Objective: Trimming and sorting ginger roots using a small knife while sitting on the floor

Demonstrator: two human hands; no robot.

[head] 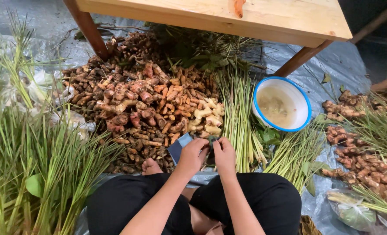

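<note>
Head view: I see both hands meeting just above my crossed legs. My left hand (192, 153) is curled shut on a small dark-blue pouch (179, 147), whose pale-edged corner sticks out to the left of the fingers. My right hand (224, 153) pinches closed on something small and dark beside the pouch; I cannot tell what it is. The hands sit near the front edge of a root pile (145, 100), brown and orange, with pale ginger (208, 117) just beyond my fingertips. Lemongrass (239, 117) lies in a bundle to the right. Farther right stands a white bowl (304, 102) with a blue rim, holding cloudy liquid. A clear plastic bag (352, 211) of leaves lies at lower right. A wooden table (211, 13) stands over the pile.
</note>
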